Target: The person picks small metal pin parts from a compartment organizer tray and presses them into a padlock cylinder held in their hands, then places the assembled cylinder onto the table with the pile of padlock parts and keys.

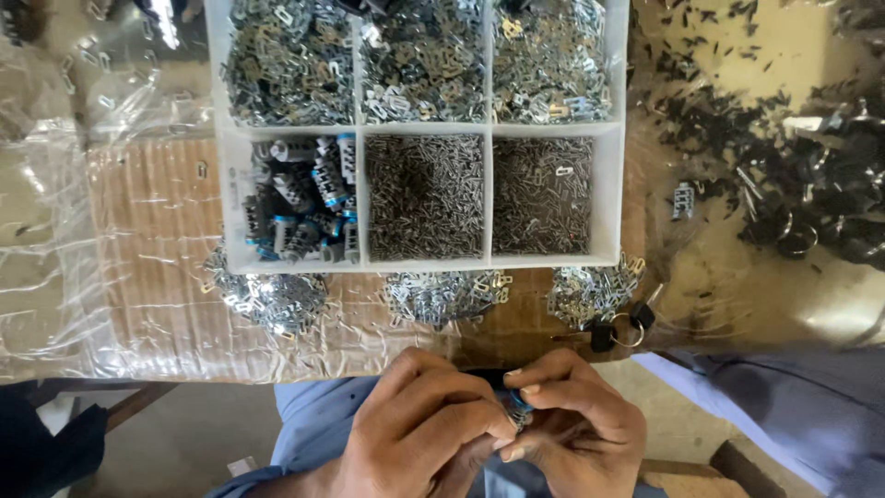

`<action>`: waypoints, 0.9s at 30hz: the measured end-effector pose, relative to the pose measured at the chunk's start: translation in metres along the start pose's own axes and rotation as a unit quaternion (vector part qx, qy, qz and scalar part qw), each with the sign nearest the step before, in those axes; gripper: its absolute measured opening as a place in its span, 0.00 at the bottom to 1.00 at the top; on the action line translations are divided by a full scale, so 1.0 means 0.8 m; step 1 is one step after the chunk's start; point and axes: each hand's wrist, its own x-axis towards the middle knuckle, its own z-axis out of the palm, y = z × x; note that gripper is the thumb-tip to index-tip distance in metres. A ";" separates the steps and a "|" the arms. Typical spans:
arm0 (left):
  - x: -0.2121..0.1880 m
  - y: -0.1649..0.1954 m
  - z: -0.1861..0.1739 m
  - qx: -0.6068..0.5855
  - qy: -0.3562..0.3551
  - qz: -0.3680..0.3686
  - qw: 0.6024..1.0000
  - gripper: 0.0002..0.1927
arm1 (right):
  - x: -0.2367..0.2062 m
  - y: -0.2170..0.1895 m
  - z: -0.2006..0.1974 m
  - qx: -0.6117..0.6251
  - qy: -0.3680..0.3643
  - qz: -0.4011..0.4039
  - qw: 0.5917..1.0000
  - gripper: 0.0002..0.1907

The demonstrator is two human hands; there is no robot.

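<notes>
packages: clear plastic wrap (pixel 55 231) | over brown cardboard (pixel 157 240) | labels, signs, screens: none

We see a white tray (pixel 358 129) of metal clips and pins on taped cardboard (pixel 147 240). Three clip piles (pixel 438 297) lie before it. Keys (pixel 619 330) sit right.

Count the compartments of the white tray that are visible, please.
6 in the white tray: three in the far row with metal clips, three in the near row, grey connectors on the left, small pins in two. More may lie beyond the picture's edge.
</notes>
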 end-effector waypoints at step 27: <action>0.017 0.004 -0.050 0.294 0.044 0.028 0.954 0.13 | 0.012 -0.006 0.015 0.052 -0.019 0.040 0.998 0.27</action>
